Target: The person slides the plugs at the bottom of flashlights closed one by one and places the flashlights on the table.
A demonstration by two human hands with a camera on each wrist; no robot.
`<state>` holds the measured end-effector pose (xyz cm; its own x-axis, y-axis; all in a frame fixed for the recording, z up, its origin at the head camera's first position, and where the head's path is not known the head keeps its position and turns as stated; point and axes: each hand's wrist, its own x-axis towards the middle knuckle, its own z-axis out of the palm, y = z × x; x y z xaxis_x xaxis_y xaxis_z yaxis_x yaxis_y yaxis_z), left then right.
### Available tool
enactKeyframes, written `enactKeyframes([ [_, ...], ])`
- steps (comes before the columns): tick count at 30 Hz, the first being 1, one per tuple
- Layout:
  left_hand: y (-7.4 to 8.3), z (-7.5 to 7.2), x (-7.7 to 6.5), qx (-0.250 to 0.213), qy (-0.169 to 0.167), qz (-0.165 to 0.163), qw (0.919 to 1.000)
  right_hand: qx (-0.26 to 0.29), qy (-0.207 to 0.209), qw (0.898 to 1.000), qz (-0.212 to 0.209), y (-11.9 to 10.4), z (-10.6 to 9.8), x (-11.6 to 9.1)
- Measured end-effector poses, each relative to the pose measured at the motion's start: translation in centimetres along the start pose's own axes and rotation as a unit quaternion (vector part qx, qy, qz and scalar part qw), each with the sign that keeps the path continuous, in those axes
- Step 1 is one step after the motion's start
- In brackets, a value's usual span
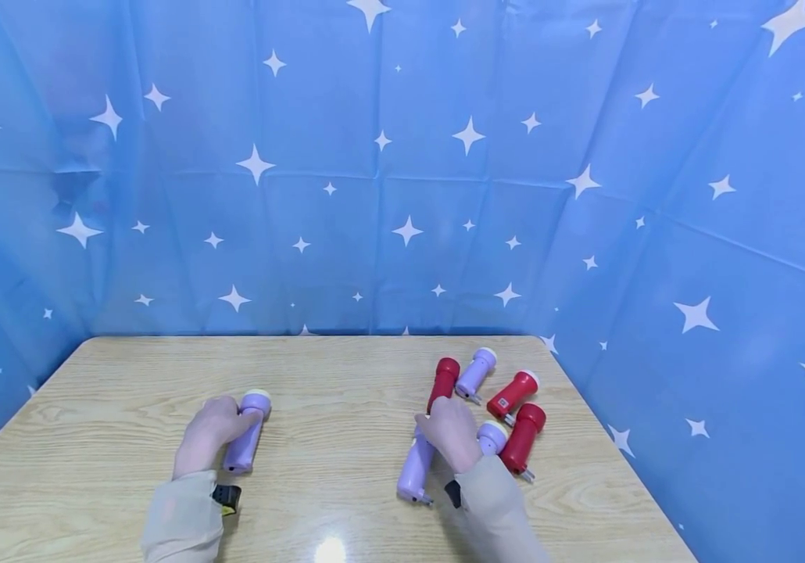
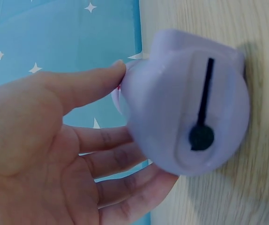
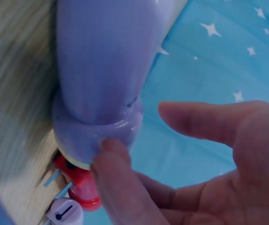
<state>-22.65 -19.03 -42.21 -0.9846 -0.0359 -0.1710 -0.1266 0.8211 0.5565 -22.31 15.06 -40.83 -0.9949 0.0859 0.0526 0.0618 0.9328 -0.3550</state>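
On the left of the table my left hand [image 1: 214,426] grips a lavender flashlight [image 1: 242,452], thumb on one side and fingers on the other. Its butt end [image 2: 219,108] faces the left wrist camera and shows a black slot with a round black slider. My right hand [image 1: 453,432] is over the head end of another lavender flashlight [image 1: 414,471], which lies on the table with metal prongs out at its near end. In the right wrist view one finger overlaps that flashlight's head [image 3: 97,136], while the thumb [image 3: 195,119] stands apart from it.
Around my right hand lie a red flashlight [image 1: 446,375], a lavender one [image 1: 476,374], a red one with a pale lens rim [image 1: 513,393], another red one [image 1: 524,439] and a partly hidden lavender one [image 1: 491,438]. Several have prongs out. A blue starry curtain [image 1: 346,258] borders the wooden table [image 1: 332,438].
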Motion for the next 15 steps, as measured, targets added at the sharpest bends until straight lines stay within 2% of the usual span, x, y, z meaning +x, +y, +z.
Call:
enactKeyframes([
  [11,0.5,-0.2,-0.2,0.038,0.005,0.006,0.9993,0.004,-0.052,0.999,-0.008,0.9,1.2,-0.8],
  [15,0.6,-0.3,-0.4,0.038,0.007,0.005,0.9993,0.033,-0.063,0.997,0.001,1.1,1.7,-0.7],
])
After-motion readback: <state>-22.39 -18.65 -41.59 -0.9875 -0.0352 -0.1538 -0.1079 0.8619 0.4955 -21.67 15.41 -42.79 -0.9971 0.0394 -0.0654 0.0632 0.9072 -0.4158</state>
